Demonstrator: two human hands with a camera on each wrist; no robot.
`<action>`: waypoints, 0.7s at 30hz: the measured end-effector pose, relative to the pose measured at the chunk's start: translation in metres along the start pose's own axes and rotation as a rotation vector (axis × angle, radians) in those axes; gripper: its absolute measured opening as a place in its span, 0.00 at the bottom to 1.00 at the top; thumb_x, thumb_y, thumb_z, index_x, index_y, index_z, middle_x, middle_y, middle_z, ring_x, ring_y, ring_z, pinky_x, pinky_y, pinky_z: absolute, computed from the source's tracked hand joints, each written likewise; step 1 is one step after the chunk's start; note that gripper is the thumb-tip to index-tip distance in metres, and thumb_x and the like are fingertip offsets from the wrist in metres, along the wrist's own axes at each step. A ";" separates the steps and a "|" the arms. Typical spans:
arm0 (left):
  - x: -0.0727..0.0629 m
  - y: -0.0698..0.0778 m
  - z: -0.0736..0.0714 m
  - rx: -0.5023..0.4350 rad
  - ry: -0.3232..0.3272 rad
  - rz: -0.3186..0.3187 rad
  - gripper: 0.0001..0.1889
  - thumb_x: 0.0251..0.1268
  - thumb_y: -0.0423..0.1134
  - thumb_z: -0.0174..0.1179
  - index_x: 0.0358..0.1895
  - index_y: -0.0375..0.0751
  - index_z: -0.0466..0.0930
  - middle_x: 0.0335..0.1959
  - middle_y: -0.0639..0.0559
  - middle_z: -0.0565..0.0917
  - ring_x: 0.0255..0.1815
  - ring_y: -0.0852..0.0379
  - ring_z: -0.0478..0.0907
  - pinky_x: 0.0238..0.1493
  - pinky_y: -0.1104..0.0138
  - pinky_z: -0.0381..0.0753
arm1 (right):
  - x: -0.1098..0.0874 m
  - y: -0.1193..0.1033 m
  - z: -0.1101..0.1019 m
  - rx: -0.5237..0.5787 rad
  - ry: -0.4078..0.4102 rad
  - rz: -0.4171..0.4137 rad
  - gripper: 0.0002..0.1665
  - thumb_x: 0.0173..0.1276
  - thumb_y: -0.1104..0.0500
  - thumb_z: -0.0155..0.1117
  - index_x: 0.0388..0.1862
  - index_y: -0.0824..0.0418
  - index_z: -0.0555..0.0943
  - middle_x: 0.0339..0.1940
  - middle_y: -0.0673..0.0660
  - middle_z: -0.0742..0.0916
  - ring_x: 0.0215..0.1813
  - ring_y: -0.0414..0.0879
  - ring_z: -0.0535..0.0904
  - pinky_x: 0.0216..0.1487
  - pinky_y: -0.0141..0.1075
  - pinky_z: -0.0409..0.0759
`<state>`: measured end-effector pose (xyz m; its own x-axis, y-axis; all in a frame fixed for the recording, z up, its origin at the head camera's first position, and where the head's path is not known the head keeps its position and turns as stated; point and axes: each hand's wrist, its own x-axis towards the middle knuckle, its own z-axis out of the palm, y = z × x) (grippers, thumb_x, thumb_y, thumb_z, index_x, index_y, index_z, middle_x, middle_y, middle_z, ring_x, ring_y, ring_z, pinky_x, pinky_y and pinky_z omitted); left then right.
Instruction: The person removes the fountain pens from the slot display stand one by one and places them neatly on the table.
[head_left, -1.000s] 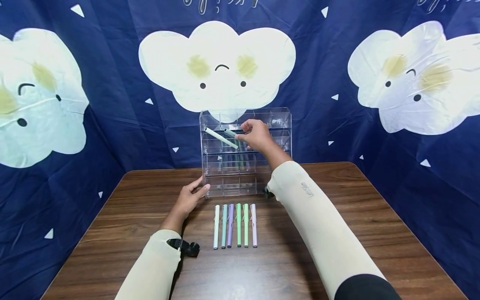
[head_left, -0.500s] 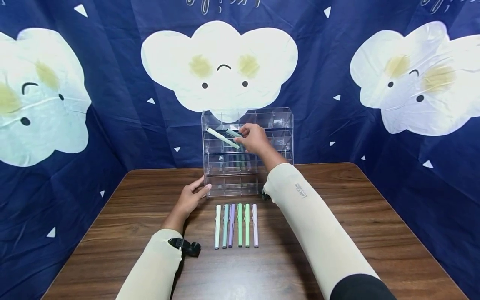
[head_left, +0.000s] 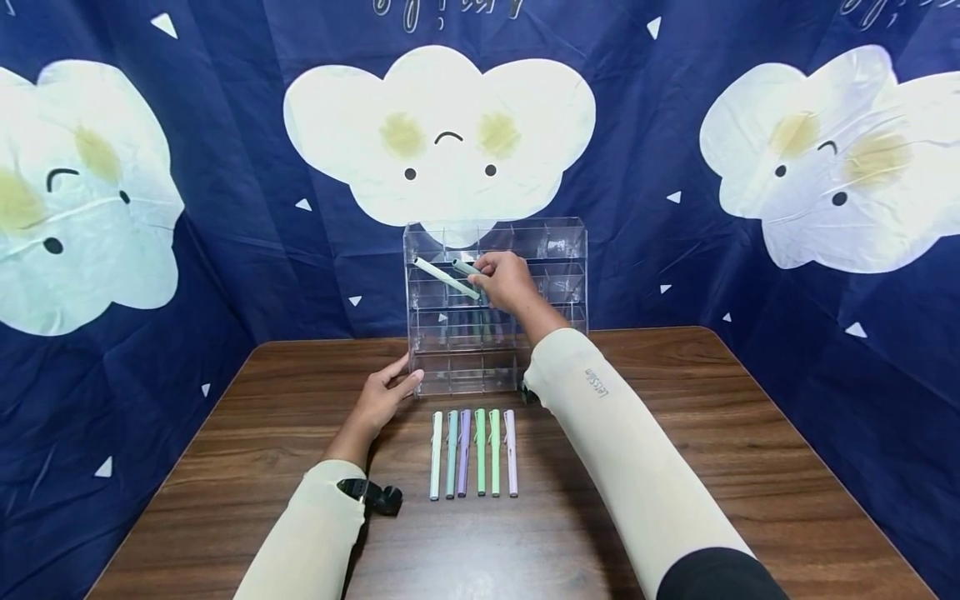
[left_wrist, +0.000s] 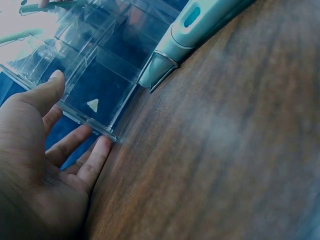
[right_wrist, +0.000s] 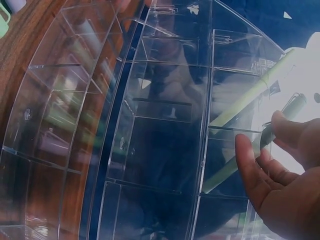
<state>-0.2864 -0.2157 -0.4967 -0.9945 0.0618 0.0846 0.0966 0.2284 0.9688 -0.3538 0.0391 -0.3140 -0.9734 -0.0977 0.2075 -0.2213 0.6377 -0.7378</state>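
A clear acrylic rack (head_left: 461, 367) with tiers of compartments stands upright on the table. My left hand (head_left: 377, 402) touches its lower left side, thumb over the front edge and fingers along the side, nearly straight in the left wrist view. High on the rack, my right hand (head_left: 508, 282) pinches a grey-green pen (head_left: 461, 266) between thumb and fingers; the pen slants, its lower part in a compartment in the right wrist view. Left of it a pale green pen (head_left: 445, 277) leans diagonally in the rack. The right-hand fingers partly cover the held pen.
Several pens lie in a row before the rack, among them a white pen (head_left: 436, 457), a purple pen (head_left: 463, 454), a green pen (head_left: 481, 452) and a lilac pen (head_left: 512, 454). The wooden table (head_left: 637, 500) backs onto a blue cloth (head_left: 225, 167) with printed clouds.
My right hand has lowered slightly and its raised fingers have closed in near the grey-green pen's upper end. My left hand stays against the rack; the table pens lie as before.
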 end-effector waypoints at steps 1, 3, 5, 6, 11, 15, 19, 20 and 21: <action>0.000 -0.001 0.000 -0.002 0.001 0.000 0.34 0.83 0.44 0.65 0.86 0.49 0.66 0.80 0.32 0.74 0.74 0.39 0.79 0.66 0.65 0.89 | 0.000 0.000 0.000 0.005 0.003 0.003 0.17 0.82 0.55 0.69 0.64 0.58 0.88 0.57 0.59 0.91 0.36 0.54 0.89 0.34 0.39 0.89; 0.000 -0.001 0.001 -0.001 0.003 0.002 0.34 0.83 0.44 0.66 0.85 0.48 0.66 0.80 0.32 0.74 0.74 0.39 0.79 0.66 0.65 0.89 | -0.001 -0.001 0.001 0.021 0.012 0.008 0.15 0.82 0.57 0.69 0.63 0.58 0.88 0.55 0.59 0.92 0.38 0.57 0.90 0.34 0.39 0.89; -0.001 -0.001 0.001 0.001 0.006 0.003 0.34 0.83 0.43 0.66 0.85 0.48 0.66 0.79 0.32 0.75 0.73 0.39 0.80 0.64 0.66 0.89 | -0.001 -0.001 0.001 0.031 0.021 0.013 0.14 0.81 0.58 0.70 0.61 0.58 0.89 0.55 0.59 0.92 0.39 0.58 0.91 0.33 0.39 0.89; -0.001 -0.001 0.001 0.004 0.006 0.004 0.34 0.83 0.43 0.66 0.85 0.47 0.66 0.79 0.31 0.75 0.73 0.40 0.80 0.64 0.67 0.89 | -0.001 -0.001 0.001 0.040 0.024 0.016 0.14 0.81 0.58 0.70 0.60 0.59 0.89 0.54 0.59 0.92 0.41 0.60 0.91 0.34 0.39 0.90; -0.001 -0.002 0.000 -0.004 0.009 0.002 0.33 0.83 0.43 0.65 0.85 0.48 0.66 0.78 0.31 0.76 0.73 0.40 0.80 0.65 0.66 0.89 | -0.001 -0.002 0.002 0.072 0.033 0.037 0.11 0.82 0.58 0.68 0.58 0.58 0.89 0.55 0.60 0.91 0.49 0.59 0.90 0.38 0.40 0.93; 0.000 -0.003 0.000 -0.008 0.008 0.001 0.33 0.83 0.43 0.66 0.85 0.48 0.67 0.78 0.31 0.76 0.73 0.39 0.80 0.66 0.64 0.89 | -0.001 -0.003 0.001 0.113 0.059 0.043 0.11 0.84 0.57 0.65 0.58 0.57 0.89 0.55 0.60 0.90 0.51 0.55 0.87 0.41 0.41 0.94; -0.001 -0.002 0.000 0.000 0.005 0.008 0.34 0.82 0.43 0.66 0.85 0.47 0.66 0.78 0.31 0.75 0.74 0.38 0.79 0.67 0.63 0.88 | 0.000 -0.003 0.000 0.166 0.118 0.018 0.12 0.85 0.58 0.64 0.59 0.59 0.88 0.57 0.59 0.92 0.53 0.57 0.88 0.43 0.41 0.94; -0.001 -0.001 0.001 0.002 0.005 0.007 0.34 0.82 0.43 0.66 0.85 0.47 0.66 0.78 0.30 0.75 0.74 0.38 0.79 0.67 0.63 0.88 | 0.000 -0.003 0.000 0.181 0.137 0.007 0.12 0.85 0.59 0.64 0.59 0.60 0.88 0.57 0.60 0.92 0.53 0.58 0.89 0.44 0.41 0.94; -0.001 -0.001 0.001 0.005 0.005 0.007 0.34 0.82 0.43 0.66 0.85 0.46 0.66 0.79 0.30 0.75 0.74 0.38 0.79 0.66 0.64 0.88 | 0.000 -0.003 -0.001 0.198 0.152 -0.003 0.12 0.85 0.59 0.64 0.59 0.61 0.88 0.58 0.60 0.92 0.54 0.60 0.89 0.43 0.41 0.94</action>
<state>-0.2859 -0.2154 -0.4981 -0.9940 0.0586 0.0922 0.1034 0.2328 0.9670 -0.3537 0.0381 -0.3115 -0.9559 0.0265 0.2926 -0.2458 0.4737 -0.8457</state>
